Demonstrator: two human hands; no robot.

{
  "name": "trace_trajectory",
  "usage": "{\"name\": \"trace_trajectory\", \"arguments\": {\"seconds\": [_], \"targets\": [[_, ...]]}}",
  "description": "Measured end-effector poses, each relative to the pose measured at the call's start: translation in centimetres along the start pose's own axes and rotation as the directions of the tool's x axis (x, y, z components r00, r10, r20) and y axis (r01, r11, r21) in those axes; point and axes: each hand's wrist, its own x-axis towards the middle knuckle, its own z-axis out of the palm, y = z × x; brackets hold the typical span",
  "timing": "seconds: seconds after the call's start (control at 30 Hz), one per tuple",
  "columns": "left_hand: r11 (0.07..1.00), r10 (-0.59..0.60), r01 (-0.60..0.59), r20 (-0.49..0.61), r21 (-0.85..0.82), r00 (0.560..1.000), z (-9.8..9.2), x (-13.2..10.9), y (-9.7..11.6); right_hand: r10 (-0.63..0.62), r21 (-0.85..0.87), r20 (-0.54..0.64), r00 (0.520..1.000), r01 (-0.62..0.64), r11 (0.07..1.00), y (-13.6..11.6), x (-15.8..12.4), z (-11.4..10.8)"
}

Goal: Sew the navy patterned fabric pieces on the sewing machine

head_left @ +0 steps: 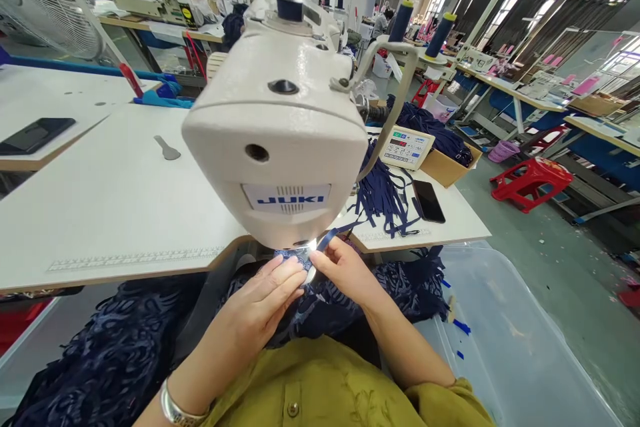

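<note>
Under the lit head of a white JUKI sewing machine point(280, 140), both of my hands work close together on dark blue lace fabric point(300, 256). My left hand point(267, 297) lies with its fingers stretched out over the fabric, pressing it from the left. At the right, my right hand point(345, 270) pinches a navy strap point(327, 239) between thumb and fingers, beside the needle area. The machine head hides the needle. More of the navy patterned fabric point(405, 287) hangs below the table edge across my lap.
Navy straps point(383, 193) lie in a bundle right of the machine, beside a phone point(429, 201) and a control panel point(406, 147). A small metal piece point(167, 148) rests on the white table point(115, 200). A clear plastic bin point(505, 340) stands at lower right.
</note>
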Motion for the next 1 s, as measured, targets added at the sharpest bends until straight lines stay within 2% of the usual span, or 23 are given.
{"name": "trace_trajectory", "arguments": {"seconds": [0.27, 0.37, 0.43, 0.5, 0.57, 0.7, 1.0], "targets": [[0.997, 0.077, -0.079, 0.076, 0.019, 0.994, -0.3, 0.4, -0.6, 0.004, 0.021, 0.023, 1.000, -0.004, 1.000, -0.1, 0.0, 0.0], [0.998, 0.041, -0.043, 0.041, 0.043, 0.998, -0.6, 1.0, 0.1, 0.003, 0.045, 0.005, 1.000, -0.003, 0.999, -0.1, 0.7, -0.3], [0.997, -0.028, 0.028, -0.004, 0.076, 1.000, -0.6, 1.3, 0.8, -0.019, 0.048, -0.048, 0.999, 0.022, 0.999, -0.3, 1.5, -0.5], [0.986, -0.104, 0.108, -0.042, 0.126, 0.994, -0.5, 1.4, 1.6, -0.060, -0.021, -0.082, 0.995, 0.059, 0.998, -0.7, 2.5, -0.6], [0.969, -0.153, 0.164, -0.071, 0.182, 0.986, -0.2, 1.5, 2.2, -0.115, -0.144, -0.062, 0.991, 0.105, 0.984, -1.3, 3.4, -0.6], [0.941, -0.191, 0.209, -0.091, 0.267, 0.977, 0.4, 1.7, 2.7, -0.203, -0.330, -0.031, 0.979, 0.182, 0.926, -1.8, 4.6, -0.5], [0.910, -0.221, 0.239, -0.089, 0.340, 0.971, 0.6, 2.3, 3.1, -0.220, -0.432, -0.095, 0.971, 0.159, 0.888, -0.7, 5.4, -0.4]]}}
